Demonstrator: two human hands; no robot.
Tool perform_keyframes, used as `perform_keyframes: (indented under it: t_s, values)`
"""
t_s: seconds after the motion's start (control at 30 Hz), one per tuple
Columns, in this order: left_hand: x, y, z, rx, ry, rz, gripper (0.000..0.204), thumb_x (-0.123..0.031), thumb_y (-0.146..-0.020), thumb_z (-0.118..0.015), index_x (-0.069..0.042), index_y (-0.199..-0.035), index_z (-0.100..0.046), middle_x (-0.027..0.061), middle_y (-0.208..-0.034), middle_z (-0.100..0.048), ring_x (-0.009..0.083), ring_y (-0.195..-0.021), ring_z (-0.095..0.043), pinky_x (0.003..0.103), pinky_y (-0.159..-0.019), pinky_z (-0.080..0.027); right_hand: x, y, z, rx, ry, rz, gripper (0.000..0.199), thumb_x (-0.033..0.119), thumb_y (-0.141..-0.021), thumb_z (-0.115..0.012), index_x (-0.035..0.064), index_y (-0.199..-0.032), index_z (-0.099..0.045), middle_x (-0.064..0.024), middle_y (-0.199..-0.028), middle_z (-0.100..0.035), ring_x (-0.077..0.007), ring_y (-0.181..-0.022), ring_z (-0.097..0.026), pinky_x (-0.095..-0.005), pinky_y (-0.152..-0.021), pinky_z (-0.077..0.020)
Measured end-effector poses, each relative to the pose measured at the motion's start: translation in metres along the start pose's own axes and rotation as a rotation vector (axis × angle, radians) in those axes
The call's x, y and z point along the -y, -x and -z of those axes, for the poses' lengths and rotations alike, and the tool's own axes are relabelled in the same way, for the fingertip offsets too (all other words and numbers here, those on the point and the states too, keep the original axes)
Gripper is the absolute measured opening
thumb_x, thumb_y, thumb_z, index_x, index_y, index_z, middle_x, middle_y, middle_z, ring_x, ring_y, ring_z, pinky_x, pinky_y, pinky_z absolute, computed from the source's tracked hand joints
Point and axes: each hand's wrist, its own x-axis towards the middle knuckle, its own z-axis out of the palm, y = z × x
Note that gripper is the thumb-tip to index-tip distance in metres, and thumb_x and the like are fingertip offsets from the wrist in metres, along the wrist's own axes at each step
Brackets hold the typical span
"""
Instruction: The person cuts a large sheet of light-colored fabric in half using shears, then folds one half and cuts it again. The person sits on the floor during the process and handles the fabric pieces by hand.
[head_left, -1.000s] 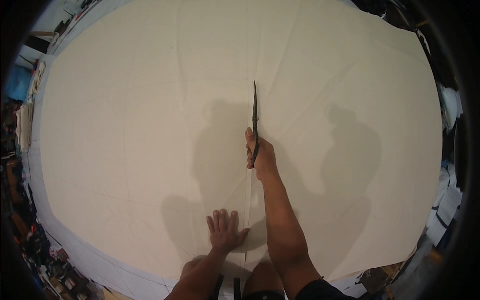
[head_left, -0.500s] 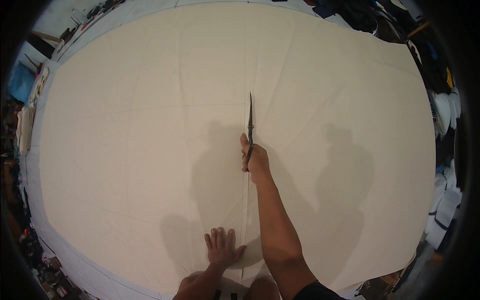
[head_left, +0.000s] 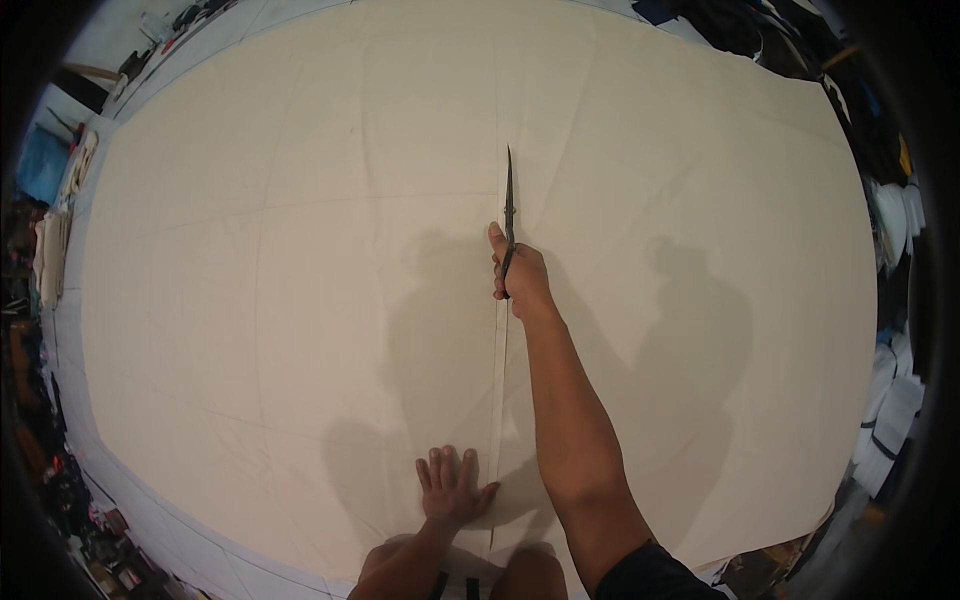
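- A large sheet of cream fabric (head_left: pixel 300 300) is spread flat over the counter and fills most of the view.
- Dark scissors (head_left: pixel 509 215) are gripped by the right hand (head_left: pixel 518 275), fingers closed around the handles; the blades point away from the person along the fabric's centre line.
- A cut line (head_left: pixel 497 390) is seen running from the scissors back toward the person.
- The left hand (head_left: pixel 452 488) is laid flat on the fabric just left of the cut, fingers spread and holding nothing.
- Folded cloth stacks (head_left: pixel 895 400) are visible at the right rim.
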Motion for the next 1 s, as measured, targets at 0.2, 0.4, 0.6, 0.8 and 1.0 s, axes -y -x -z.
perform_keyframes:
  t_s: [0.2,0.4,0.6,0.8,1.0]
  values:
    - [0.002,-0.001,-0.003,-0.003,-0.02,-0.005,0.08,-0.057,-0.073,-0.071,-0.011,-0.134,-0.048,0.0257,-0.142,-0.032,0.05,-0.135,-0.027,0.07,-0.108,-0.018,-0.007,-0.009,-0.002,-0.008,0.032,0.051,0.055,0.059,-0.083,-0.067,0.0086,-0.068,-0.05,0.0006,-0.053,-0.042,-0.0119,-0.041,-0.043,-0.0288,-0.04,-0.0395]
    - [0.003,0.0,-0.005,-0.028,0.0,-0.017,0.074,-0.061,-0.08,-0.062,-0.012,-0.135,-0.05,0.0284,-0.137,-0.038,0.0519,-0.131,-0.032,0.072,-0.103,-0.024,0.032,-0.038,-0.002,0.034,-0.047,-0.026,0.058,0.062,-0.081,-0.068,0.0079,-0.069,-0.051,0.0003,-0.055,-0.044,-0.0121,-0.042,-0.042,-0.0292,-0.041,-0.0403]
    - [0.005,0.0,-0.003,0.009,0.005,0.01,0.076,-0.062,-0.08,-0.061,-0.012,-0.136,-0.049,0.0288,-0.137,-0.04,0.052,-0.132,-0.032,0.071,-0.106,-0.019,0.013,-0.053,-0.011,-0.019,0.005,0.046,0.055,0.055,-0.084,-0.068,0.0066,-0.065,-0.05,-0.0018,-0.054,-0.045,-0.0138,-0.041,-0.044,-0.0301,-0.04,-0.0417]
    - [-0.004,-0.024,0.041,0.0,0.114,0.02,0.069,-0.051,-0.081,-0.063,-0.009,-0.133,-0.05,0.0268,-0.13,-0.045,0.0478,-0.124,-0.038,0.066,-0.103,-0.024,0.014,-0.052,-0.008,-0.02,0.001,0.036,0.05,0.052,-0.083,-0.071,0.0099,-0.068,-0.051,0.0018,-0.054,-0.042,-0.01,-0.043,-0.041,-0.0275,-0.04,-0.0385]
    - [0.017,-0.3,0.081,-0.595,0.222,-0.022,0.051,-0.024,-0.085,-0.065,-0.001,-0.129,-0.051,0.0277,-0.128,-0.047,0.0428,-0.12,-0.043,0.052,-0.101,-0.033,0.015,-0.054,0.001,-0.029,-0.013,0.016,0.048,0.05,-0.084,-0.071,0.0098,-0.069,-0.05,0.0022,-0.055,-0.042,-0.0112,-0.043,-0.041,-0.0273,-0.04,-0.0387]
